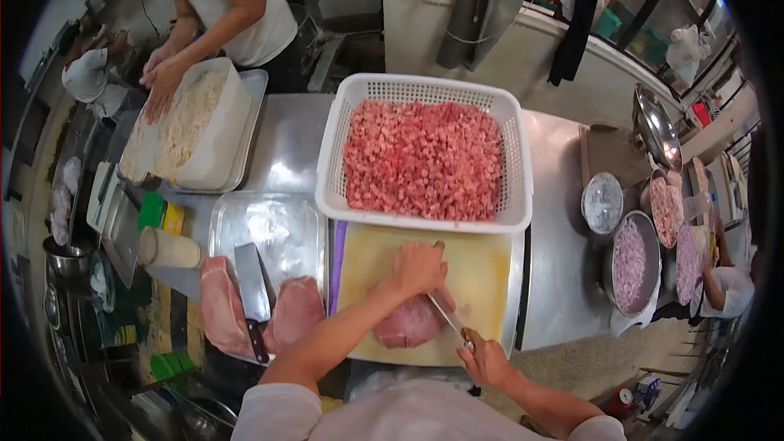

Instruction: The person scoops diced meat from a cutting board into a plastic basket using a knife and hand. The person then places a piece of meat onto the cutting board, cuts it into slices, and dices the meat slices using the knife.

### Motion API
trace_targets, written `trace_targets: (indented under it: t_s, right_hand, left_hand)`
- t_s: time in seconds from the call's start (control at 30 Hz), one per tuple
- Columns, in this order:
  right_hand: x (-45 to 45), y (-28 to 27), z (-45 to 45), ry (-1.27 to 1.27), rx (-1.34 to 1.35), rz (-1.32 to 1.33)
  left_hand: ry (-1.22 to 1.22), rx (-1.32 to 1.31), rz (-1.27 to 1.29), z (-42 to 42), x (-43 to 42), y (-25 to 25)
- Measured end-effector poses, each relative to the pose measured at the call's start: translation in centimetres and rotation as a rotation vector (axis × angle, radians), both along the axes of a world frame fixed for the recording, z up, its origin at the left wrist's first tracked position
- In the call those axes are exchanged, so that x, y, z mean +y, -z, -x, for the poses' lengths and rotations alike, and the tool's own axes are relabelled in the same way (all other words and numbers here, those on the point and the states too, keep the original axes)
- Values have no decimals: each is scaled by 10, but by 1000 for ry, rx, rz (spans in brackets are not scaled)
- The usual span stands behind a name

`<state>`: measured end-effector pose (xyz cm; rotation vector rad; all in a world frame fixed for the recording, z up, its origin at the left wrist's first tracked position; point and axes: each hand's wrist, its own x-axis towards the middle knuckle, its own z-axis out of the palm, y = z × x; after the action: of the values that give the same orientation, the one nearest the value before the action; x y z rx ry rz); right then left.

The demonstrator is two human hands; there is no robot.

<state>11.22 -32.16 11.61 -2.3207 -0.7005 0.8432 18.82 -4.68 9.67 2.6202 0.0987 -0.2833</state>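
My right hand point(487, 362) grips a knife point(446, 312) at its handle, the narrow blade slanting up and left along the edge of a piece of raw meat point(407, 324). My left hand point(418, 268) is closed just above that meat, near the blade's upper end. A small dark end shows by its fingers; what it holds is not clear. The meat lies on a yellowish cutting board point(363, 257). Left of the board, a cleaver point(252, 283) rests between two larger meat pieces point(223, 306) on a metal tray point(265, 216).
Beyond the board stands a white perforated basket point(328, 171) full of diced meat. A co-worker point(233, 4) has both hands over a white tub point(233, 126) at the left. Bowls point(653, 278) of chopped food stand at the right. A lidded jar point(169, 247) lies beside the tray.
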Motion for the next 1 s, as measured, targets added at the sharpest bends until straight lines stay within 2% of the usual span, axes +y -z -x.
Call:
trace_targets:
  t_s: [0.1,0.2,0.3,0.33,0.43,0.57,0.63,0.8,0.9,0.93,1.0]
  right_hand:
    - [-1,8,4,19,-33,15]
    - [-4,12,7,21,-67,1]
    - [-4,8,10,43,-119,-39]
    - [-5,7,12,42,-164,-19]
    - [-25,17,24,81,-142,-23]
    - [-92,-2,64,155,-45,98]
    - [-103,-14,77,202,14,99]
    - [-61,-59,61,247,153,69]
    - [-44,-55,52,207,121,82]
    - [-41,-54,50,201,102,71]
    - [-36,-55,43,177,90,48]
  left_hand:
    - [83,-91,-59,-1,3,32]
    - [342,92,-104,-11,10,30]
    - [578,162,-13,-23,-3,36]
    - [613,175,-173,-26,-16,33]
    - [606,0,-303,-34,-27,78]
    - [426,-119,-222,-25,-26,78]
    - [355,-49,-112,-25,-22,57]
    - [179,-282,149,-29,-16,-38]
    - [191,-303,176,-12,-19,-53]
    - [247,-256,4,-4,-22,-45]
    - [299,-127,23,16,-27,-28]
